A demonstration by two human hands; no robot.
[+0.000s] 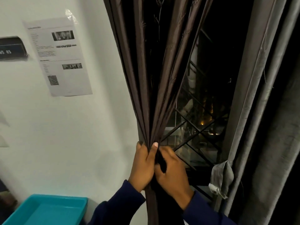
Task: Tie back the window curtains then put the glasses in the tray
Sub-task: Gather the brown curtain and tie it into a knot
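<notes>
Presently one teal tray [47, 208] sits low by the wall, no glasses visible. One brown curtain [151, 78] is bunched into a single rope, apparently for tying: left hand [143, 166] wraps it tightly, right hand [172, 172] pinches a dark strip beside. One grey curtain [263, 95] hangs loose.

Reaching up and forward from lower frame, both forearms in dark blue sleeves. Left hand [142, 166] gripping with fingers wrapped around, thumb pointing up, nail showing. Right hand [172, 172] pressing in just beside it, touching, fingers curled inward, back of hand facing camera.
</notes>
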